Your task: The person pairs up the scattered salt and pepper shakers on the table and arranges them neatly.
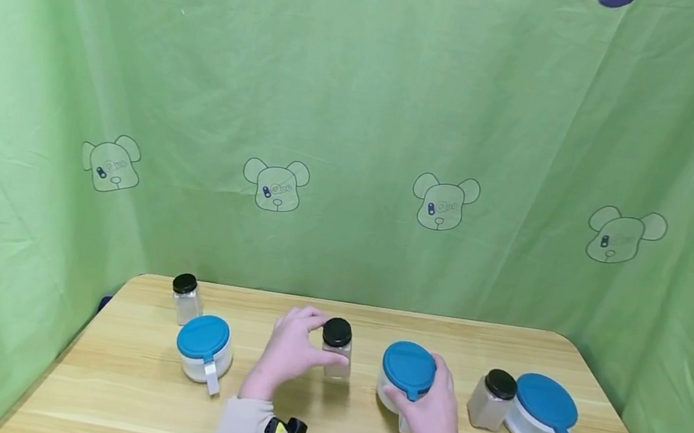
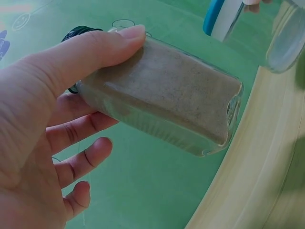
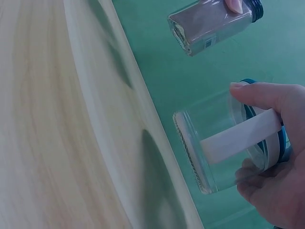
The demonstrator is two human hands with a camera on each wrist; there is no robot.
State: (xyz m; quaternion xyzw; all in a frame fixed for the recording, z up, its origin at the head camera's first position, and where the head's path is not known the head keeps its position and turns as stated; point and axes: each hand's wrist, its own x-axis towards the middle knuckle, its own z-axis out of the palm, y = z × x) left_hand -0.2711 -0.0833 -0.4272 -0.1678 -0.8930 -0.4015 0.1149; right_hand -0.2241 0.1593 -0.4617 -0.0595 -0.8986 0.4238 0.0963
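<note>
My left hand (image 1: 293, 350) pinches a square glass spice jar (image 1: 337, 363) between thumb and fingers, near its black lid. Greyish-brown powder fills much of that spice jar (image 2: 167, 90) in the left wrist view. My right hand (image 1: 432, 412) grips a round glass seasoning jar (image 1: 408, 366) around its blue lid. This seasoning jar (image 3: 219, 143) has a white handle and looks clear inside in the right wrist view. Both held jars are raised off the table, their shadows falling beneath them in the right wrist view.
On the wooden table (image 1: 121, 393), another black-lidded jar (image 1: 187, 301) and a blue-lidded jar (image 1: 204, 345) stand at the left. At the right, a black-lidded jar (image 1: 491, 400) stands beside a blue-lidded jar (image 1: 543, 410). A green curtain (image 1: 340, 261) surrounds the table's back and sides.
</note>
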